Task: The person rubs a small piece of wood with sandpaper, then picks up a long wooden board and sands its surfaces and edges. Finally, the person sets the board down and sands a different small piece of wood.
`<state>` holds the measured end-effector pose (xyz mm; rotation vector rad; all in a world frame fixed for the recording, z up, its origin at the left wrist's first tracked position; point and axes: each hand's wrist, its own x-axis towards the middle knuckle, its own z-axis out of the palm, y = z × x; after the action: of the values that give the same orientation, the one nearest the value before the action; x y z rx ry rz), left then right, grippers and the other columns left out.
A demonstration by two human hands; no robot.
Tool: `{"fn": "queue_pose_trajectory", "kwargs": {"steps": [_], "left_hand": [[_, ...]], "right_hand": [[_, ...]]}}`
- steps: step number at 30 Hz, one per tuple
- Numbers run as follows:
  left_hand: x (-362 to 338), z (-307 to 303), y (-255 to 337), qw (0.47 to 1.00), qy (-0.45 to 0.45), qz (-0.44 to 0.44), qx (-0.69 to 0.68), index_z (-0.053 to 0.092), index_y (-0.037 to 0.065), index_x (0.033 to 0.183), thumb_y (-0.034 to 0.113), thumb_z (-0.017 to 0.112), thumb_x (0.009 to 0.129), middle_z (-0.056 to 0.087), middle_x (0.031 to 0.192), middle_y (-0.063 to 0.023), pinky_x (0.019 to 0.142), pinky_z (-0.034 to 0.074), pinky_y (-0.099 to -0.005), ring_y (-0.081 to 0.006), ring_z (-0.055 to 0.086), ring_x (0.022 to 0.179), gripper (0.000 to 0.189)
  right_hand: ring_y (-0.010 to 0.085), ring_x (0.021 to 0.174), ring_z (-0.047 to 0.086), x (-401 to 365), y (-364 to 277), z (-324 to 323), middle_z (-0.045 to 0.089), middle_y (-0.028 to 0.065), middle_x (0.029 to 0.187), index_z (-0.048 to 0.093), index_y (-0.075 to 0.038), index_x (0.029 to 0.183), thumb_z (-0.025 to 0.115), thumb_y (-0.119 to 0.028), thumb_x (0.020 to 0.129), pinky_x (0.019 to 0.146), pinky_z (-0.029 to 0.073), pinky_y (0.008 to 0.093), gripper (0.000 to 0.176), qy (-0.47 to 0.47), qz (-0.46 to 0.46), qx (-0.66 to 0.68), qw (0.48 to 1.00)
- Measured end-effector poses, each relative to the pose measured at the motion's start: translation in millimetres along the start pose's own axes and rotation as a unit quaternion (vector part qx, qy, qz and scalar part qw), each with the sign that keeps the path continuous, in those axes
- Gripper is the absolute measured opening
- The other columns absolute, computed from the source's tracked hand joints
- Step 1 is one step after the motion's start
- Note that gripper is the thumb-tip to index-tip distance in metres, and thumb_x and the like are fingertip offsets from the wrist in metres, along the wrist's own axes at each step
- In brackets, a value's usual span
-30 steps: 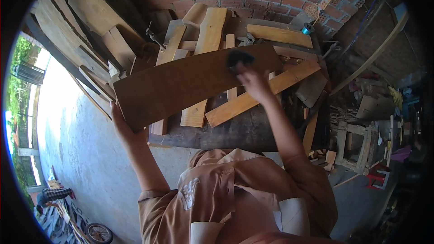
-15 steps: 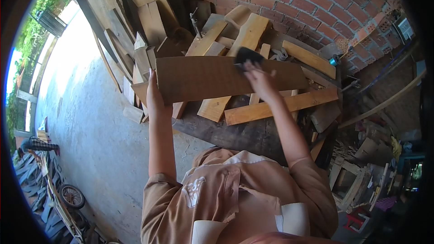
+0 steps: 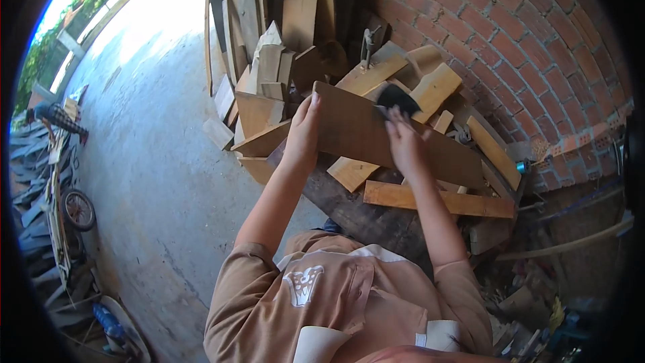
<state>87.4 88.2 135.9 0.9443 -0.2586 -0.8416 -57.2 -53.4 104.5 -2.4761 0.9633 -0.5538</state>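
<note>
With left hand [image 3: 302, 136] clenched on left end of brown board [image 3: 356, 131], propped across offcuts [image 3: 353, 173] on bench [image 3: 349, 210] near brick wall, and right hand [image 3: 405, 144] grasping black pad [image 3: 394, 97] at far edge, preferably press flat, stroke evenly, brace against slip.

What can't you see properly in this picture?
Head view, dark pad: partly under the right hand; its material is unclear.
Head view, brown board: underside hidden; left hand covers its end.
Head view, person far left: too small to make out.
</note>
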Motion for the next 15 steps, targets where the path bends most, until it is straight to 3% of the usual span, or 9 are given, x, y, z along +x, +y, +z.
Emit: {"fn": "queue_pose_trajectory", "kwargs": {"steps": [2,5,7,9,10,11,12,14,15], "left_hand": [[3.5,-7.8,-5.3,1.000,-0.003,-0.002,-0.011,0.040,0.000,0.121,0.039,0.045,0.088,0.045,0.119,-0.0096,0.093,0.031,-0.0287,-0.0163,0.040,0.111,0.052],[1.7,-12.5,-5.9,0.999,-0.008,-0.024,-0.033,0.041,0.001,0.120,0.041,0.044,0.088,0.047,0.117,-0.0083,0.092,0.032,-0.0281,-0.0150,0.042,0.108,0.051],[-1.5,-15.6,-4.3,0.998,-0.004,-0.050,-0.044,0.042,0.002,0.119,0.042,0.043,0.088,0.048,0.116,-0.0079,0.091,0.032,-0.0277,-0.0144,0.043,0.107,0.051],[-2.4,-14.4,-5.0,0.999,0.036,-0.037,0.004,0.044,0.002,0.116,0.044,0.041,0.088,0.050,0.111,-0.0080,0.088,0.036,-0.0285,-0.0155,0.046,0.103,0.050],[-1.5,-13.0,-7.1,0.998,0.056,-0.029,0.026,0.045,0.003,0.114,0.045,0.040,0.088,0.051,0.109,-0.0081,0.087,0.037,-0.0289,-0.0160,0.048,0.101,0.050],[-0.9,-13.6,-8.9,0.998,0.054,-0.032,0.025,0.045,0.003,0.114,0.045,0.040,0.088,0.051,0.109,-0.0081,0.087,0.037,-0.0289,-0.0160,0.048,0.101,0.050],[0.1,-15.6,-9.9,0.997,0.058,-0.039,0.044,0.043,0.007,0.117,0.049,0.038,0.087,0.051,0.111,-0.0085,0.082,0.043,-0.0319,-0.0184,0.051,0.098,0.052],[2.6,-16.5,-10.0,0.995,0.062,-0.047,0.066,0.041,0.011,0.121,0.053,0.036,0.086,0.050,0.113,-0.0088,0.076,0.048,-0.0350,-0.0208,0.055,0.096,0.055],[4.2,-15.7,-8.9,0.997,0.042,-0.050,0.042,0.040,0.011,0.122,0.053,0.035,0.086,0.050,0.113,-0.0089,0.077,0.048,-0.0346,-0.0207,0.054,0.097,0.056]], "right_hand": [[0.0217,0.118,0.040,6.4,-65.1,0.9,0.045,0.0018,0.126,0.051,-0.015,0.117,0.041,-0.032,0.088,0.094,0.007,0.0654,0.035,-0.027,-0.120,0.028,0.992],[0.0208,0.116,0.043,-1.5,-101.4,7.3,0.048,0.0003,0.123,0.053,-0.016,0.114,0.044,-0.031,0.087,0.093,0.007,0.0657,0.032,-0.015,-0.194,0.022,0.981],[0.0201,0.116,0.043,-2.0,-70.8,8.6,0.047,-0.0014,0.123,0.053,-0.016,0.114,0.045,-0.030,0.087,0.094,0.007,0.0655,0.032,-0.024,-0.139,0.019,0.990],[0.0196,0.120,0.039,-1.8,-12.4,4.0,0.044,-0.0013,0.127,0.049,-0.016,0.120,0.038,-0.035,0.089,0.094,0.005,0.0649,0.037,-0.041,0.007,-0.008,0.999],[0.0206,0.122,0.035,0.5,55.4,32.8,0.039,-0.0001,0.131,0.046,-0.016,0.122,0.033,-0.038,0.090,0.094,0.005,0.0651,0.041,-0.002,0.057,0.047,0.997],[0.0217,0.123,0.033,-4.5,73.2,24.3,0.035,0.0006,0.133,0.045,-0.016,0.123,0.031,-0.038,0.091,0.094,0.004,0.0653,0.042,-0.028,0.123,0.045,0.991],[0.0216,0.122,0.035,-6.8,76.3,23.9,0.039,0.0008,0.131,0.046,-0.016,0.122,0.031,-0.039,0.091,0.094,0.005,0.0653,0.042,-0.028,0.124,0.014,0.992],[0.0261,0.118,0.040,-11.3,-11.0,-7.8,0.046,0.0106,0.124,0.049,-0.007,0.117,0.040,-0.029,0.090,0.096,0.015,0.0601,0.036,-0.073,0.100,0.003,0.992],[0.0238,0.117,0.042,-16.8,-40.1,-2.7,0.047,0.0078,0.123,0.050,-0.010,0.117,0.042,-0.028,0.089,0.093,0.012,0.0641,0.034,-0.065,0.006,-0.003,0.998]]}}
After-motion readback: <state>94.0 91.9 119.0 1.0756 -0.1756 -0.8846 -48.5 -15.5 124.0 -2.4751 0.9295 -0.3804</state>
